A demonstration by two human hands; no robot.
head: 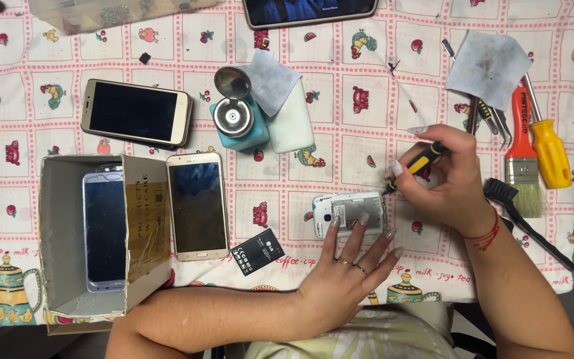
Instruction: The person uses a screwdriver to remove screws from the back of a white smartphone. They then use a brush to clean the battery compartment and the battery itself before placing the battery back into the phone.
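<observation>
Head view, looking straight down. The table is covered by a cloth (pixel 367 126) printed with pink-bordered squares of fruit, roosters and teapots; its front edge is seen at the bottom, with a dark strip of room at the right edge.

A small white phone (pixel 349 214), back cover off, is laid face down near the front edge of the cloth. It is pinned by the left hand (pixel 340 279), fingers spread, fingertips (pixel 364 219) pressed flat on it; nothing is gripped. A small yellow-and-black screwdriver (pixel 421 161) is held closed in the right hand (pixel 450 183), its tip set at the phone's upper right corner.

A loose black battery (pixel 256 251) is lying just left of the left hand. Further left, a gold phone (pixel 197 207) is placed face up beside an open cardboard box (pixel 68 233), in which a silver phone (pixel 104 229) is held. Another gold phone (pixel 135 112) is set above the box.

At centre, a blue dispenser bottle (pixel 237 116) with a metal top is placed against a white case (pixel 291 123), a grey wipe over it. At right: a second wipe (pixel 488 66), a red-handled paintbrush (pixel 521 153), a large yellow screwdriver (pixel 548 149), a black brush (pixel 523 216). A tablet (pixel 310 11) is cut off by the top edge.
</observation>
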